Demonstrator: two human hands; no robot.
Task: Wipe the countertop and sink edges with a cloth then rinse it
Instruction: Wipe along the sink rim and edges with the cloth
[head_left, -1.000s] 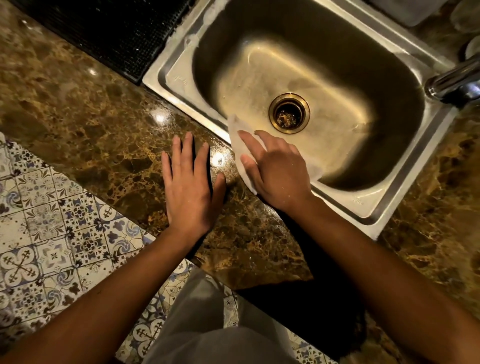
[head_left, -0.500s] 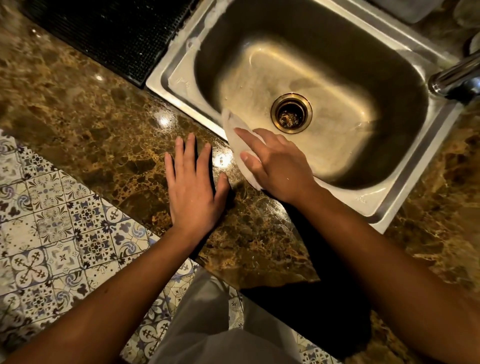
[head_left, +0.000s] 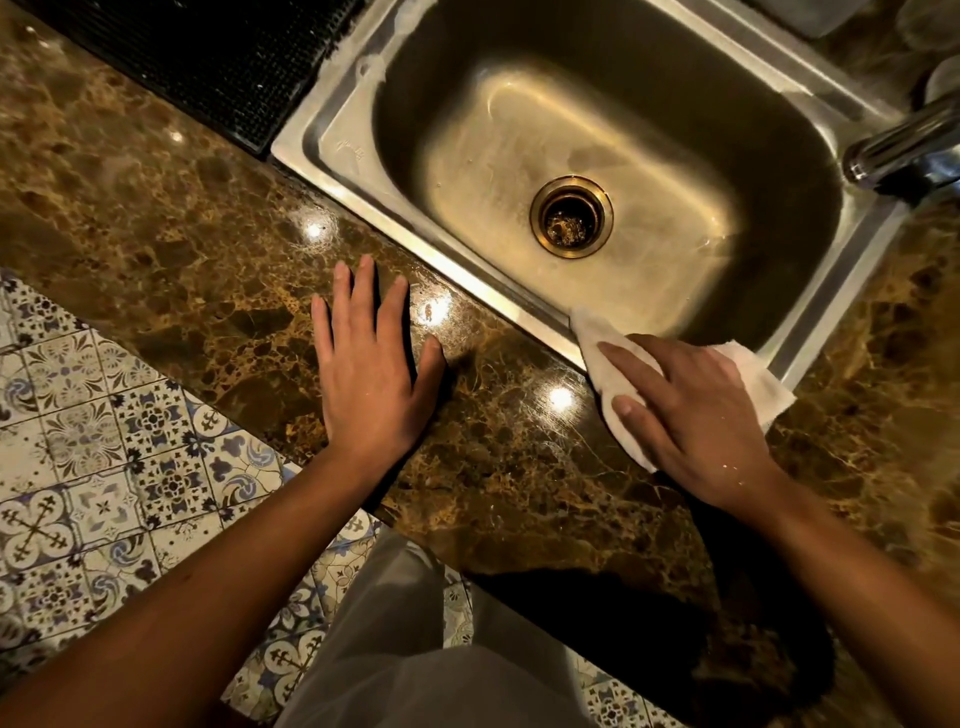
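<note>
A white cloth (head_left: 608, 364) lies across the near rim of the steel sink (head_left: 467, 275), at its near right corner, partly on the brown marble countertop (head_left: 182, 249). My right hand (head_left: 696, 415) presses flat on the cloth, fingers stretched toward the left. My left hand (head_left: 371, 364) rests flat on the countertop to the left, fingers straight, holding nothing. The sink basin has a brass drain (head_left: 570, 216) in its middle.
A chrome tap (head_left: 904, 145) reaches in from the right edge. A black mat (head_left: 208, 57) lies on the counter left of the sink. Patterned floor tiles (head_left: 104, 467) show below the counter's front edge, and light trousers at the bottom.
My right hand has slid the cloth to the right along the sink's near rim, away from my left hand. My left hand has stayed flat in place.
</note>
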